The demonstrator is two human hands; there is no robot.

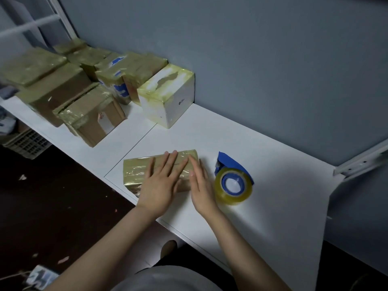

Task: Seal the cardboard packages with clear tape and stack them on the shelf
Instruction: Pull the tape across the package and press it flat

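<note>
I worry the package [136, 173] could slide off the table [277, 177] edge on the wrist side of both hands if the pressure is uneven, or the right hand [200, 185] could knock the tape dispenser [233, 184] just to its right. The left hand [159, 185] lies flat on the package top, fingers straight and spread, gripping nothing. The right, also straight-fingered, seems to press the package's right end; that contact is unclear.

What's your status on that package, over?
Left hand and right hand flat, pressing the package. Package tape-wrapped, lying on the table. Tape dispenser beside right hand, nothing blocking.
</note>
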